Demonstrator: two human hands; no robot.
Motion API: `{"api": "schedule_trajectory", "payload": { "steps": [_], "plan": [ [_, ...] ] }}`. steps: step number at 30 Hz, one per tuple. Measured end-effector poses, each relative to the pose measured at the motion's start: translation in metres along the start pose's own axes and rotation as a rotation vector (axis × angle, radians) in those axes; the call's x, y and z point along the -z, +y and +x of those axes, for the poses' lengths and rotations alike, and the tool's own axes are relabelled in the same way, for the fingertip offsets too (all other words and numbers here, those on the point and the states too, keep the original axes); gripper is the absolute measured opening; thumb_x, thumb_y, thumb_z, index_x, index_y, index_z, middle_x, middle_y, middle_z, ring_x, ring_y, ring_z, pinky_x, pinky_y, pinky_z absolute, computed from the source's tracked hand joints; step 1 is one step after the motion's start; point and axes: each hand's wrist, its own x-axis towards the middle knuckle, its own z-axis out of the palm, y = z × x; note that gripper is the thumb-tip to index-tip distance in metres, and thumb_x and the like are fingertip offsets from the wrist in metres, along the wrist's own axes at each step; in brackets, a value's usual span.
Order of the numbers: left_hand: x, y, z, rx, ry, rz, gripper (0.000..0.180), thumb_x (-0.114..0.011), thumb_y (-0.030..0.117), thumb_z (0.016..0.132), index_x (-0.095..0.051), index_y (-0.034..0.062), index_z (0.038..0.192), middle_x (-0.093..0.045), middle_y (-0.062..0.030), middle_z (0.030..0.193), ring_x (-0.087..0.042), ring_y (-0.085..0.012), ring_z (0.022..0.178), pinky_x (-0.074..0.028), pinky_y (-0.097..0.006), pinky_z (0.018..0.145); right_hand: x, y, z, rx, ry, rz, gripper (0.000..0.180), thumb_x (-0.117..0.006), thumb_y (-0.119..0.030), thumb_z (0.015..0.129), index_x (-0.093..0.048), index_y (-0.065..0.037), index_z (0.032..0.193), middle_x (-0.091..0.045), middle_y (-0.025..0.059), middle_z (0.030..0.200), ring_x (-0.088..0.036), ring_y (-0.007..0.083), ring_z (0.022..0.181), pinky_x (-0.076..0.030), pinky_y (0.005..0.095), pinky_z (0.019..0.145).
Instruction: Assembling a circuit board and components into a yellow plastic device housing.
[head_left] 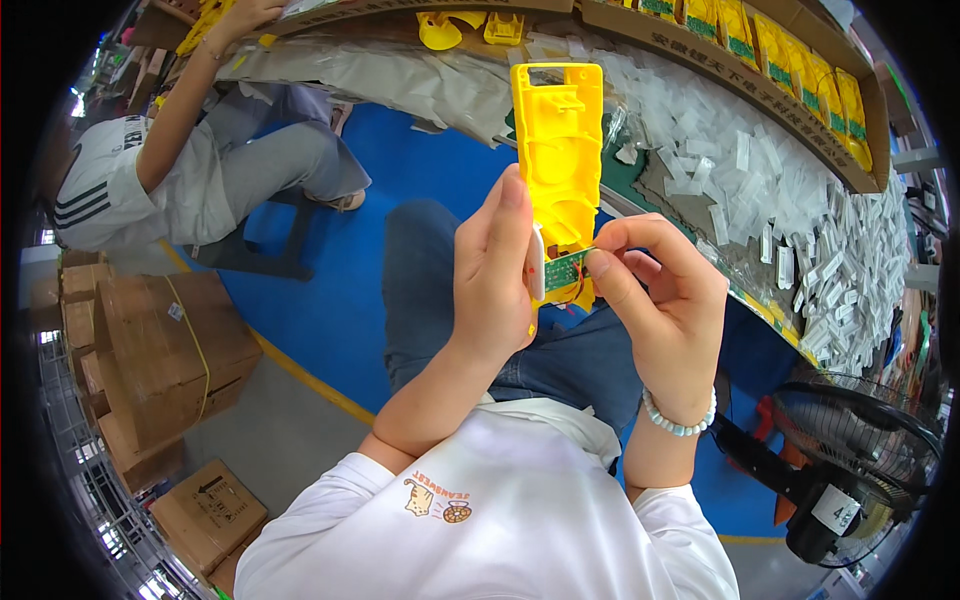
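Note:
A long yellow plastic housing half (562, 150) stands upright in front of me, its moulded hollow side facing me. My left hand (495, 265) is closed round its lower left side. A small green circuit board (566, 270) lies across the lower part of the housing, with thin red and dark wires (576, 292) by it. A flat white piece (537, 262) shows between my left fingers and the board. My right hand (655, 290), a beaded bracelet on its wrist, pinches the board's right end with thumb and forefinger; whether a wire is caught there too is hidden.
Many clear and white plastic pieces (790, 210) cover the bench on the right. A cardboard box (730, 85) holds yellow housings with green boards. Loose yellow parts (440, 30) lie at the back. A black fan (850, 440) stands right, cartons (165, 345) left. A co-worker (190, 170) sits far left.

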Motion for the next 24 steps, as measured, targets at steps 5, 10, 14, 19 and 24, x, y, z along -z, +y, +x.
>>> {"api": "schedule_trajectory", "payload": {
  "steps": [5,10,14,19,24],
  "plan": [
    [0.003,-0.005,0.0,-0.008,0.018,0.022,0.052,-0.024,0.039,0.102,-0.046,-0.0004,0.129,-0.056,-0.0158,0.124,-0.062,-0.0174,0.093,-0.05,-0.03,0.08,0.002,-0.007,-0.001,-0.121,0.012,0.088,0.011,-0.068,0.001,0.079,-0.063,0.005,0.087,-0.065,0.006,0.077,-0.063,0.0103,0.068,-0.051,0.022,0.065],
    [0.004,-0.009,-0.002,-0.02,0.038,0.045,0.053,-0.025,0.039,0.102,-0.048,-0.0017,0.127,-0.057,-0.0158,0.123,-0.062,-0.0158,0.091,-0.05,-0.029,0.08,0.004,-0.011,0.0,-0.185,-0.018,0.08,0.01,-0.067,0.003,0.079,-0.062,0.006,0.086,-0.065,0.0058,0.075,-0.063,0.0086,0.067,-0.052,0.0206,0.064],
    [0.003,-0.012,-0.003,-0.025,0.061,0.034,0.053,-0.025,0.038,0.102,-0.048,-0.0019,0.126,-0.057,-0.0158,0.123,-0.061,-0.0148,0.09,-0.049,-0.028,0.08,0.003,-0.009,-0.001,-0.191,-0.04,0.151,0.009,-0.066,0.003,0.079,-0.062,0.007,0.086,-0.065,0.0059,0.075,-0.062,0.0078,0.067,-0.052,0.0204,0.063],
    [0.003,-0.016,-0.006,-0.007,0.102,0.035,0.052,-0.025,0.039,0.102,-0.049,-0.0014,0.126,-0.058,-0.0156,0.121,-0.061,-0.0142,0.091,-0.049,-0.028,0.08,0.006,-0.005,-0.001,-0.258,-0.072,0.199,0.008,-0.065,0.003,0.08,-0.061,0.007,0.087,-0.065,0.0056,0.074,-0.061,0.0072,0.066,-0.051,0.0198,0.061],
    [0.002,-0.014,-0.005,0.014,0.084,0.021,0.052,-0.027,0.039,0.102,-0.049,-0.002,0.125,-0.059,-0.0151,0.119,-0.061,-0.0147,0.09,-0.049,-0.028,0.08,0.005,0.0,-0.002,-0.228,-0.071,0.212,0.008,-0.065,0.003,0.081,-0.061,0.007,0.087,-0.065,0.0053,0.074,-0.061,0.0069,0.065,-0.05,0.0197,0.06]
  ]
}}
